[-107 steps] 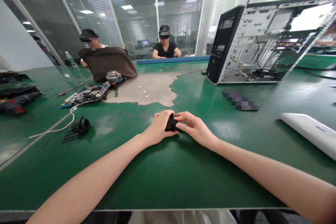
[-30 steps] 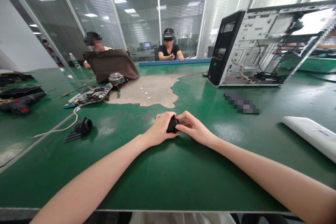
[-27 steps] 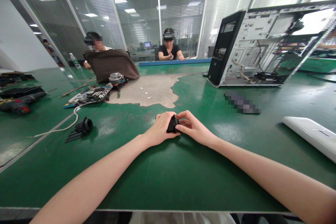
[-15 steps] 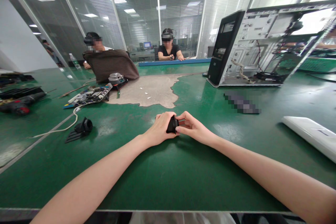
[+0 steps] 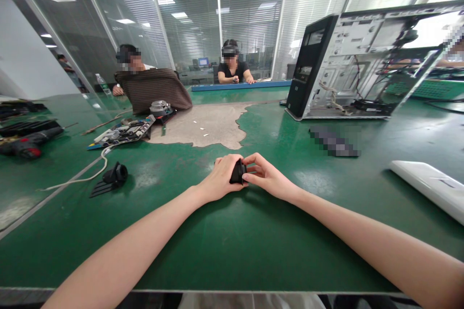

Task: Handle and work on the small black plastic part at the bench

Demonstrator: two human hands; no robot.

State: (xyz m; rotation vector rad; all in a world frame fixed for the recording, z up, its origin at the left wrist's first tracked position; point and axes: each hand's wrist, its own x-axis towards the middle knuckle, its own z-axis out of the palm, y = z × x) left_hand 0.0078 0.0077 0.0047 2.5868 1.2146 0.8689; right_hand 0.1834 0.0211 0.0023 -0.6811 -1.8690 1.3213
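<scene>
Our left hand [image 5: 220, 179] wraps the small black part [image 5: 237, 173] just above or on the tabletop [image 5: 224, 246]; our right hand [image 5: 267, 176] pinches its right-facing rim. The part lies directly between our palms; we cannot tell its long axis.

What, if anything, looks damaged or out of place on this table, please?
The green tabletop looks torn near its middle, showing a ragged pale patch; the computer case stands open with wiring exposed.

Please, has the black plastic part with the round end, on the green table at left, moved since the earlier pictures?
No. Against the pale table seam, the black part keeps its place.
</scene>
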